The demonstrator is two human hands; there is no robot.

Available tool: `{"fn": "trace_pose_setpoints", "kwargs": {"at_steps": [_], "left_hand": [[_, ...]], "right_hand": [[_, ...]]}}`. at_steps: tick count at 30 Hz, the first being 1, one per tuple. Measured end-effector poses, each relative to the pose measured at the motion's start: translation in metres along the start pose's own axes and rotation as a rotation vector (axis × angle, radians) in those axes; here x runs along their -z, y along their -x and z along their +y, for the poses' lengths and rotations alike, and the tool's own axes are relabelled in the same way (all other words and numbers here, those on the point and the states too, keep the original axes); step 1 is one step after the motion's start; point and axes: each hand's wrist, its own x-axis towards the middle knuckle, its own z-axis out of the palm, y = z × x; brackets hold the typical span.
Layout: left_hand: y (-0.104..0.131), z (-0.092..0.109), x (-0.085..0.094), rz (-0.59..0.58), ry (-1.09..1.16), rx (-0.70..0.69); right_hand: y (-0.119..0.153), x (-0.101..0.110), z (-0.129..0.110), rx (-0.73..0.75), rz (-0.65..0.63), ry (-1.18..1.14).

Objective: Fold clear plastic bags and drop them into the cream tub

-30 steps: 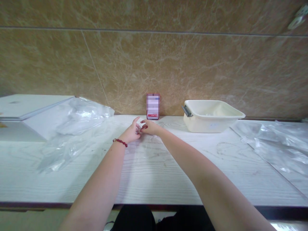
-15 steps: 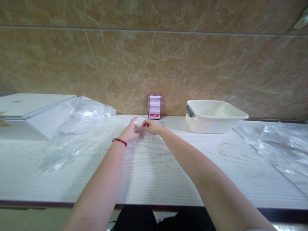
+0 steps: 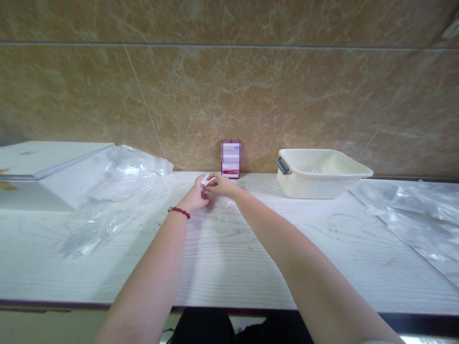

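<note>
My left hand (image 3: 196,196), with a red bead bracelet (image 3: 179,211) at its wrist, has its fingers curled around a small clear piece (image 3: 204,182) whose kind is too small to tell. Against it, my right hand (image 3: 219,185) is closed in a pinch at the same spot. The fingertips of both hands nearly meet, so most of what lies between them is hidden. Just below my right wrist, a faint clear film (image 3: 229,204) lies on the white wood-grain table (image 3: 229,267). Right behind the hands a phone (image 3: 231,160) leans upright against the wall.
A cream plastic tub (image 3: 315,186) with a grey handle stands right of the phone. Clear plastic bags lie at left (image 3: 125,174) and right (image 3: 423,215). A white box (image 3: 53,186) occupies the far left. Brown marble tiles (image 3: 229,95) wall off the back.
My right hand has shifted slightly left, bringing its fingertips up to the clear piece at my left hand. My left hand has barely moved.
</note>
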Motion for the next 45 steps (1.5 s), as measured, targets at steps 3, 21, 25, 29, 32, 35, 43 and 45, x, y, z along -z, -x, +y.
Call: {"fn": "trace_pose_setpoints", "kwargs": {"at_steps": [3,21,25,29,32,35,43,45], "left_hand": [[0.000,0.001,0.000,-0.007,0.027,0.013],[0.005,0.001,0.012,-0.159,-0.175,0.006],[0.006,0.004,0.012,-0.179,-0.218,0.014],[0.005,0.005,0.016,-0.208,-0.215,0.045],[0.002,0.000,0.022,-0.155,-0.286,-0.011],[0.000,-0.006,0.025,-0.120,-0.346,-0.131],[0.004,-0.012,0.022,-0.189,-0.333,-0.014],[0.005,-0.012,0.023,-0.197,-0.344,0.001]], "right_hand": [[0.000,-0.002,0.000,-0.001,0.000,-0.066],[0.057,0.022,0.013,0.327,0.064,0.489],[0.056,0.022,0.018,0.302,0.112,0.542],[0.057,0.022,0.021,0.300,0.100,0.540],[0.057,0.022,0.022,0.307,0.099,0.547],[0.055,0.022,0.024,0.297,0.092,0.567],[0.054,0.024,0.028,0.277,0.104,0.575],[0.055,0.027,0.029,0.267,0.093,0.586]]}}
